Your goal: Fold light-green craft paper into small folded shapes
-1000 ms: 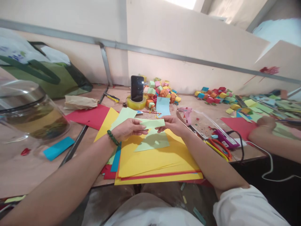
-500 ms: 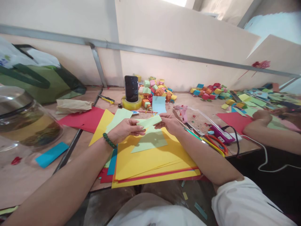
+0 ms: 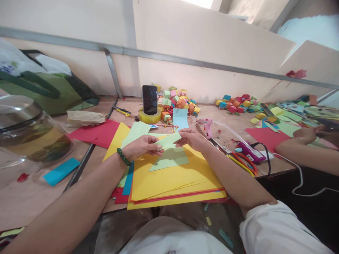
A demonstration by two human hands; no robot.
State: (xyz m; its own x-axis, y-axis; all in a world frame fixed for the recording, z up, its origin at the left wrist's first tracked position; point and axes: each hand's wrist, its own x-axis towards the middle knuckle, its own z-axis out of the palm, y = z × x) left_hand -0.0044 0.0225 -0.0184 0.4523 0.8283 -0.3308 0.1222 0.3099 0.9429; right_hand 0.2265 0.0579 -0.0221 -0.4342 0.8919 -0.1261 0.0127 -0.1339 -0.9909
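Between my hands is a small piece of light green paper, held just above the stack. My left hand, with a green bead bracelet at the wrist, pinches its left end. The fingers of my right hand close on its right end. Below them a larger light green sheet lies on a stack of yellow paper, with red and orange edges showing underneath. Another light green sheet sits to the left of the stack's top, partly behind my left hand.
A phone stands in a yellow tape roll before a pile of paper cubes. To the right lie a pink glue gun, scissors and a purple power strip. A glass jar is left; a co-worker's arm is far right.
The small green paper, which looked folded into a narrow strip, now shows a broader face between my hands. Both hands stay in nearly the same place; the view has shifted slightly.
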